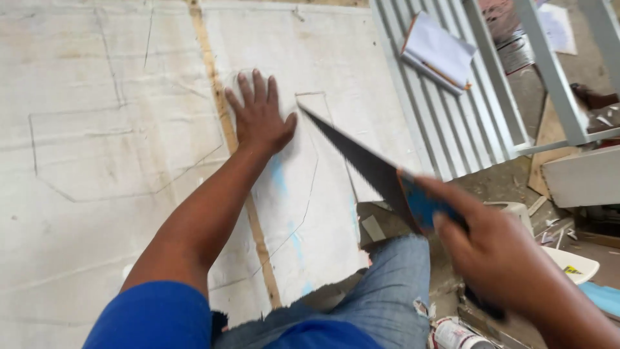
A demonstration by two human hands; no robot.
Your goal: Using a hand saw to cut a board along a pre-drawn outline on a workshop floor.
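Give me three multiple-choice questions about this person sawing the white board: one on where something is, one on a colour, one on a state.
1. Where does the left hand rest?
A. flat on the white board
B. on the corrugated metal sheet
C. on the person's knee

2. What colour is the handsaw handle?
A. red
B. blue
C. yellow

3. How is the right hand set?
A. open and empty
B. pointing at the notebook
C. closed around the saw handle

Answers:
1 A, the palm lies spread on the board, left of the blade.
2 B, blue shows between the fingers where the blade meets the grip.
3 C, the fingers wrap the handle, with the blade running up to the pencilled outline.
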